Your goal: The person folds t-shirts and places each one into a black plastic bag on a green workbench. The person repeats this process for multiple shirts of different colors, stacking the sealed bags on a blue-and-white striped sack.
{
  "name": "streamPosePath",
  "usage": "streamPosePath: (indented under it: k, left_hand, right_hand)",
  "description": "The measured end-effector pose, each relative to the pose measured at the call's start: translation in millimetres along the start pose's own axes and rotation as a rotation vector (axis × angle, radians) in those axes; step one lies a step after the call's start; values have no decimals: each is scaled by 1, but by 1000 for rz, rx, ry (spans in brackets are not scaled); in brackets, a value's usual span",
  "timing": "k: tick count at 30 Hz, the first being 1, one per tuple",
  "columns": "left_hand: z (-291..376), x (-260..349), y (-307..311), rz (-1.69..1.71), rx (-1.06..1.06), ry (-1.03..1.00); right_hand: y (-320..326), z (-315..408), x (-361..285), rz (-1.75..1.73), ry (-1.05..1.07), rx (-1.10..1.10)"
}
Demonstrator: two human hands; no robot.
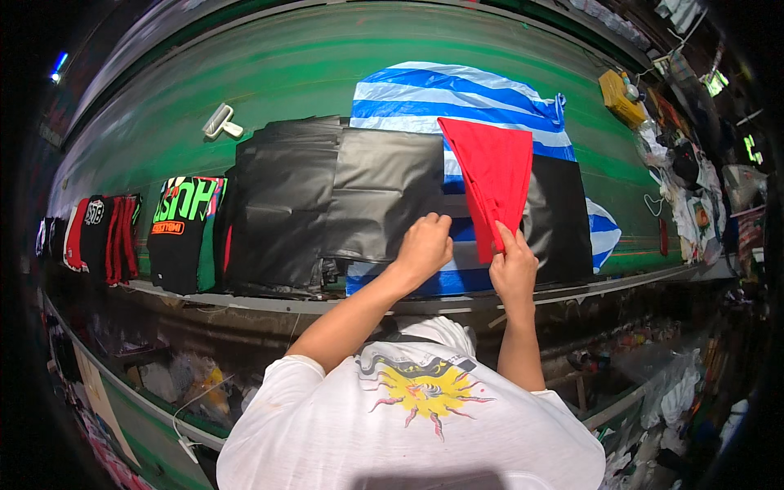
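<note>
My right hand (513, 260) pinches the lower end of a folded red cloth (490, 165), which spreads wider toward its far end. Beneath it lie a blue-and-white striped plastic sheet (453, 92) and a folded black piece (566, 214), at the right. My left hand (425, 246) is curled over the near right corner of a black plastic sheet (386, 184). Its fingertips are hidden, so a grip on the sheet cannot be made out. That sheet overlaps a stack of black plastic sheets (282, 202) to its left.
Folded printed black garments (177, 245) and more folded clothes (104, 239) line the left of the green table (275, 67). A white roller tool (220, 121) lies beyond the stack. A yellow box (620, 98) and crumpled plastic (692, 208) sit at the right end.
</note>
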State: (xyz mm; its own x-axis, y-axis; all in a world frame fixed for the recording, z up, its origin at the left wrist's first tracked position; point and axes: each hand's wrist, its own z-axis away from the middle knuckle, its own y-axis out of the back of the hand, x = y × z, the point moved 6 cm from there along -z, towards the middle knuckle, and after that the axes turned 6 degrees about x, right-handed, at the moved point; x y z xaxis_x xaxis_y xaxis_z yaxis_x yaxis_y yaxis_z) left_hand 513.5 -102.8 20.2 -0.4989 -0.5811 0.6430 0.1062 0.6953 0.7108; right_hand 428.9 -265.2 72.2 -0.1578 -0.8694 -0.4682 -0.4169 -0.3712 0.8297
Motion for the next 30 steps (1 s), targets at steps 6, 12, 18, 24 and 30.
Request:
streamPosePath:
  k: [6,12,18,24,30]
  left_hand:
    - [-9,8,-72,283,-46,62]
    - [37,-15,-71,186,-175,17]
    - [88,-66,-30,-95,-379,-143]
    - [101,-81,-33,-178,-388,-226]
    - [91,-98,-34,15,-409,-122]
  right_hand:
    - [20,-11,10,54,-29,32]
    - [-11,-26,14,45,9,-124]
    - [-87,-14,35,72,30,-308]
    - [-95,-16,31,86,-82,-401]
    - [-95,-17,28,98,-110,-421]
